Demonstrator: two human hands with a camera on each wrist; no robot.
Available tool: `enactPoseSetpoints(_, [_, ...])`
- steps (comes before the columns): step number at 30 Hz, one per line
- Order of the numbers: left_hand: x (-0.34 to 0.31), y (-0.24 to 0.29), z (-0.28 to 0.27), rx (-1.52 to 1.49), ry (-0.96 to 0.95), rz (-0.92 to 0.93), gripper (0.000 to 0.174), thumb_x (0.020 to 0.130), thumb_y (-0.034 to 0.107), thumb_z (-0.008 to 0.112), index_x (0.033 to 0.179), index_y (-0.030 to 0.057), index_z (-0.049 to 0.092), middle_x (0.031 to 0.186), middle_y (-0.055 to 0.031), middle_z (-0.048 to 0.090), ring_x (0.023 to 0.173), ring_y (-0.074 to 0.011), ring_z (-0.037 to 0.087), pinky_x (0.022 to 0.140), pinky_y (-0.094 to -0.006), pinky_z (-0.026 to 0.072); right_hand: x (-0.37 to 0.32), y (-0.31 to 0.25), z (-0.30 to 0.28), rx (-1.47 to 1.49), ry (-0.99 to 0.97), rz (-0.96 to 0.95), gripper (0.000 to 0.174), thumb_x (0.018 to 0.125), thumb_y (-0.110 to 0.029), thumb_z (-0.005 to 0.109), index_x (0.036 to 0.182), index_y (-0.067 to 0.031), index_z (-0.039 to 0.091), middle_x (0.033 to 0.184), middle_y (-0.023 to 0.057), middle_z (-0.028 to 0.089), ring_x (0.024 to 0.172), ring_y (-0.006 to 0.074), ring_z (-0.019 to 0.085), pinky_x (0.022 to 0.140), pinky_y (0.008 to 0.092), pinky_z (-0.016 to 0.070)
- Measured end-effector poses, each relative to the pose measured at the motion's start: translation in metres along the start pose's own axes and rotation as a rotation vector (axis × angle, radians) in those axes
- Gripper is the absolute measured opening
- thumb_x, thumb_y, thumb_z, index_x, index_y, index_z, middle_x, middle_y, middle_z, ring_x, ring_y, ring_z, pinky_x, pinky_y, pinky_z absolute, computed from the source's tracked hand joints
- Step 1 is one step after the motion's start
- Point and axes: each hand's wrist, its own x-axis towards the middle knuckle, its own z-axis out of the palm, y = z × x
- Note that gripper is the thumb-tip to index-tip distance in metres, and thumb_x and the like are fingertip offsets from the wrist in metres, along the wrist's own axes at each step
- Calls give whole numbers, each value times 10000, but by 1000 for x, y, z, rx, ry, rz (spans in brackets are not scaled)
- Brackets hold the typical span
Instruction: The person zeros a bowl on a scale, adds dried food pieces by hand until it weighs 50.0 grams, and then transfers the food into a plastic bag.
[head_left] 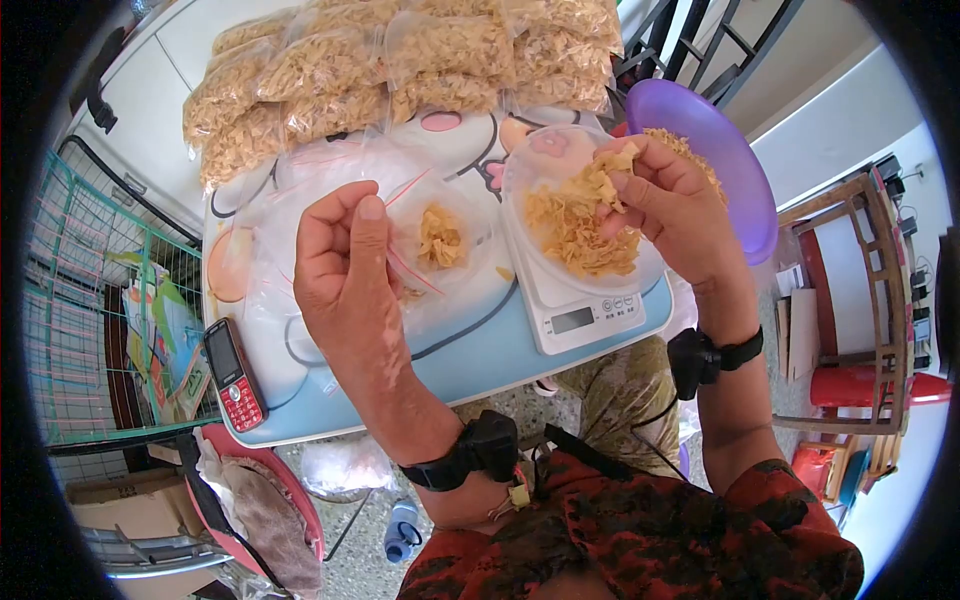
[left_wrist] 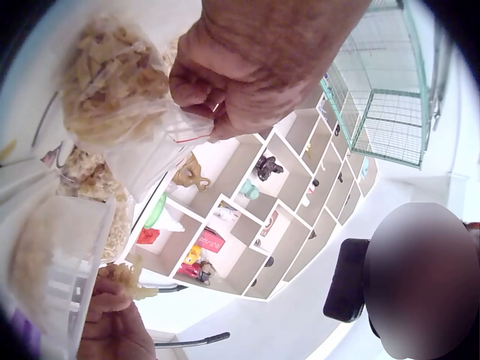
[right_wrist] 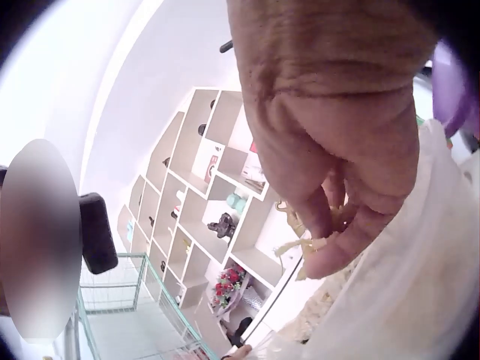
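My left hand (head_left: 345,260) pinches the edge of a clear zip bag (left_wrist: 139,135) between thumb and curled fingers. A small heap of pale yellow dried flakes (head_left: 440,240) lies inside that bag, whose red zip line shows by the fingers. Over a translucent plastic bowl (head_left: 515,185), my right hand (head_left: 685,205) pinches a few dried flakes (head_left: 610,175) at its fingertips; strands poke out past them in the right wrist view. More loose flakes (head_left: 580,240) fill part of the bowl. Under it stands a white kitchen scale (head_left: 590,335), its small display facing me.
Filled bags (head_left: 450,50) are stacked along the table's far side. Flat bags (head_left: 270,190) lie left of my left hand. A red and black phone (head_left: 235,375) sits at the left edge. Beyond the scale on the right is a purple basin (head_left: 755,190) with more flakes.
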Motion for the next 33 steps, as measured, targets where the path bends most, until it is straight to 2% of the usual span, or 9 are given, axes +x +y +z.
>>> enactPoseSetpoints(4, [0, -1, 0, 11, -6, 5, 147, 952, 143, 647, 1065, 48, 633, 757, 55, 581, 563, 21, 413, 456, -147, 279, 0, 5, -9, 362, -16, 69, 360, 964, -46, 544, 1318, 10, 504, 1102, 119, 632, 888, 177, 669, 738, 250, 593])
enactPoseSetpoints(7, [1, -2, -1, 13, -18, 17, 153, 955, 147, 643, 1067, 44, 630, 758, 45, 585, 552, 11, 425, 447, -155, 297, -1, 8, -12, 535, -80, 58, 310, 966, -34, 526, 1270, 25, 510, 1137, 132, 636, 938, 198, 682, 820, 283, 605])
enactPoseSetpoints(16, [1, -1, 2, -6, -26, 11, 177, 959, 166, 636, 1065, 27, 621, 746, 19, 574, 540, -20, 456, 441, -168, 362, -5, 3, 6, 522, -39, -30, 341, 957, -20, 530, 1291, 35, 486, 1166, 149, 629, 996, 225, 672, 860, 315, 596])
enactPoseSetpoints(19, [0, 0, 5, -14, -25, -20, 176, 958, 162, 634, 1065, 23, 618, 742, 15, 570, 537, -32, 470, 440, -174, 373, 0, -6, 27, 450, -54, -104, 293, 957, -30, 536, 1246, 14, 521, 1158, 139, 632, 981, 226, 673, 872, 325, 593])
enactPoseSetpoints(21, [-1, 0, 6, -40, -38, -28, 184, 957, 161, 634, 1068, 15, 612, 749, 7, 571, 534, -43, 482, 441, -184, 389, 5, -9, 52, 303, -20, -159, 262, 954, -44, 549, 1212, -3, 541, 1148, 133, 635, 962, 194, 669, 820, 312, 594])
enactPoseSetpoints(25, [0, 0, 6, -88, -46, -58, 216, 952, 166, 640, 1084, 0, 598, 763, -8, 573, 530, -63, 501, 445, -204, 418, 9, -7, 94, -143, 52, -223, 245, 943, -15, 569, 1187, -24, 554, 1092, 100, 637, 958, 165, 654, 789, 286, 568])
enactPoseSetpoints(28, [0, 2, 6, -123, -22, -83, 237, 950, 166, 640, 1104, -7, 587, 766, -13, 569, 527, -68, 507, 448, -210, 431, 12, 8, 113, -620, 156, -636, 207, 883, -14, 548, 1089, -21, 560, 951, 175, 600, 806, 339, 626, 664, 414, 511])
enactPoseSetpoints(31, [2, -1, 1, -153, -16, -35, 237, 951, 159, 636, 1117, -2, 584, 764, -8, 561, 541, -64, 502, 452, -209, 428, 13, 19, 121, -693, 154, -705, 200, 855, 4, 545, 1052, -29, 559, 924, 209, 561, 823, 429, 582, 689, 467, 494])
enactPoseSetpoints(33, [1, 3, -1, -127, -20, -38, 222, 950, 140, 634, 1118, 4, 586, 765, -2, 556, 554, -52, 488, 457, -199, 406, 11, 20, 124, -764, 142, -654, 197, 862, -10, 579, 1058, -36, 583, 940, 175, 595, 845, 376, 613, 697, 409, 502])
